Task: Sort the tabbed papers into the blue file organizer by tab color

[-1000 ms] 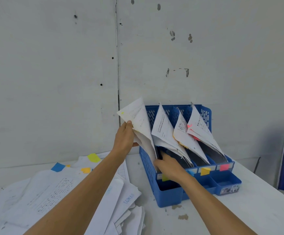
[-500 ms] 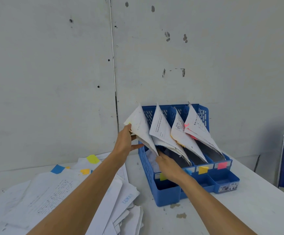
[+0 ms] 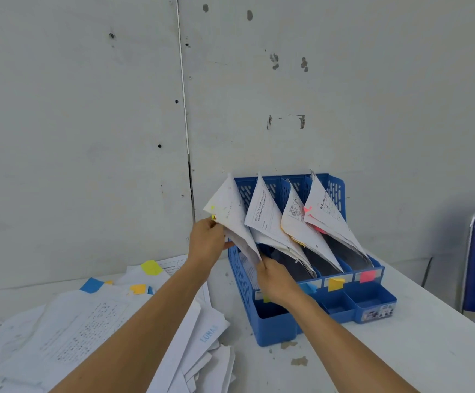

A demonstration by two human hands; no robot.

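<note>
- The yellow-tabbed sheet is held leaning in the leftmost slot of the organizer.
- Its upper edge is pinched by the left hand; the right hand is set at its lower corner, grip not discernible.
- Light, floppy paper is judged best held at two edges.

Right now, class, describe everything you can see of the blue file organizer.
The blue file organizer looks like plastic, with perforated back and side walls. It stands on the white table by the wall. Four slanted slots hold leaning papers; lime, blue, yellow and pink tabs mark its front strip, above small open trays. The left hand grips the leftmost sheets; the right hand reaches into that slot.
</note>
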